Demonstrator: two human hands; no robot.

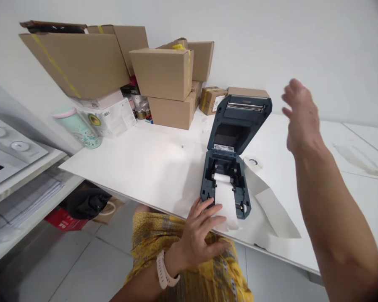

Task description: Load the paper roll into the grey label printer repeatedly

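A dark blue-grey label printer (206, 178) stands on the white table with its lid (212, 126) raised. Inside it sits a roll of white label paper (223, 178), and a strip of the paper (228, 203) runs out over the front edge. My left hand (201, 233) is at the front left corner of the printer, fingers spread over the edge and the strip; it grips nothing. Raised to the right of the open lid, my right hand (300, 113) is slightly blurred, with its fingers stretched out and holding nothing.
Right of the printer lies a loose curled paper strip (275, 209). Cardboard boxes (162, 73) are stacked along the wall. A mint-green tumbler (78, 128) and a white box (110, 119) stand at the left. A white appliance with knobs (12, 144) sits on the side shelf.
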